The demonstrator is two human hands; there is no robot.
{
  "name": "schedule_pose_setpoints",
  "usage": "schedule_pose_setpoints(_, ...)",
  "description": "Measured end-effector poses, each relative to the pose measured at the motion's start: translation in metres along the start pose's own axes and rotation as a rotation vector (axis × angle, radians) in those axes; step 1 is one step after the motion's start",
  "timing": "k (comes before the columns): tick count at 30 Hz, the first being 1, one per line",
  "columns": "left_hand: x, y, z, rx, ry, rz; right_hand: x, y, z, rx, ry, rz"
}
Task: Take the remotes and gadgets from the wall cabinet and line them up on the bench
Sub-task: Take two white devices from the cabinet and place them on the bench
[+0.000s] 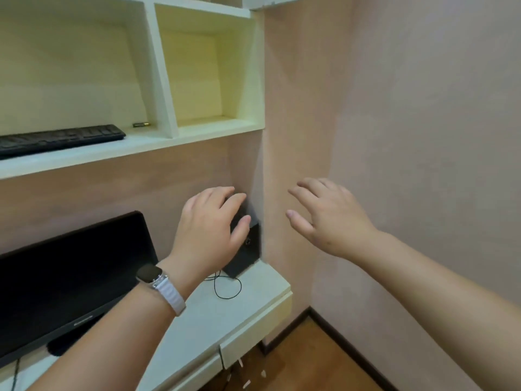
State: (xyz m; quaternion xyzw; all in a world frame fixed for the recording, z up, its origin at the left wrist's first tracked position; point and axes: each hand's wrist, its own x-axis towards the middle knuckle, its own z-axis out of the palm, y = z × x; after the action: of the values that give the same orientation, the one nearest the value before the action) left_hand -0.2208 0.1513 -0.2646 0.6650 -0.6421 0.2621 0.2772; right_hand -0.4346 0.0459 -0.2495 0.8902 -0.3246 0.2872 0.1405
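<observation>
The left hand [214, 221] has its grip curled over a small dark gadget [239, 218] at frame centre, above a black speaker [245, 255] on the counter [253, 289]; the right hand [327, 215] hovers spread and empty. A loose hold could drop it onto the speaker's thin cable [228, 289] — while the keyboard [59, 139] and battery [141, 125] wait, upper left, on the cabinet shelf [135, 148].

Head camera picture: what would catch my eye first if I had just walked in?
Two bare arms reach forward: the left hand, with a watch on its wrist, rests on a black box standing in the bench's back corner, while the right hand hangs open in the air beside it. To the left a dark monitor stands on the bench. Above, a black keyboard and a small battery lie in the pale wall cabinet.
</observation>
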Motion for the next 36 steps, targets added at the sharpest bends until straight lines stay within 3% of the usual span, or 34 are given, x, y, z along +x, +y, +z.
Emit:
schedule_pose_setpoints(12,0.113,-0.055,0.015,0.144,0.036,-0.037,0.139,0.044,0.027,0.082,0.124,-0.085)
schedule_pose_setpoints(25,0.293,-0.092,0.004,0.297,0.302,-0.017,0.314,0.108,0.013,0.027,0.397,-0.344)
schedule_pose_setpoints(30,0.351,-0.114,-0.032,0.322,0.411,0.09,0.373,0.104,-0.008,0.016,0.469,-0.412)
schedule_pose_setpoints(33,0.39,-0.123,-0.059,0.325,0.402,0.133,0.403,0.097,-0.025,-0.042,0.502,-0.452)
schedule_pose_setpoints(36,0.432,-0.133,-0.079,0.33,0.235,0.1,0.439,0.091,-0.045,-0.102,0.458,-0.464)
